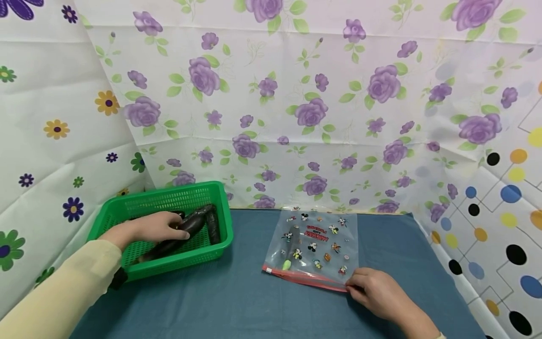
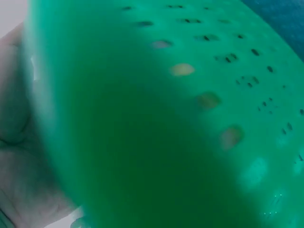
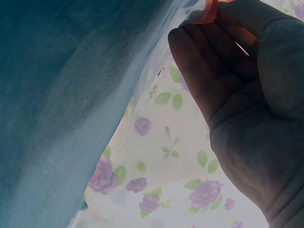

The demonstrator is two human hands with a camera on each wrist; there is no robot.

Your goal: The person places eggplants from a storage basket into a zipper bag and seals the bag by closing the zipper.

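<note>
In the head view my left hand (image 1: 154, 227) reaches into the green basket (image 1: 224, 221) and grips a long dark eggplant (image 1: 195, 225), thumb and fingers over its upper side. Another dark, wrinkled vegetable (image 1: 213, 227) lies against it at the basket's right end. My right hand (image 1: 378, 293) pinches the near right corner of a clear zip bag (image 1: 315, 245) by its red zip edge (image 1: 302, 278). Inside the bag lies a slim dark thing (image 1: 293, 240) with a light green end. The left wrist view is mostly filled by the blurred basket wall (image 2: 190, 118).
A blue cloth (image 1: 250, 292) covers the table under basket and bag. Behind it hangs a white sheet with purple flowers (image 1: 311, 113); patterned sheets also stand at the left (image 1: 55, 155) and right (image 1: 508, 202).
</note>
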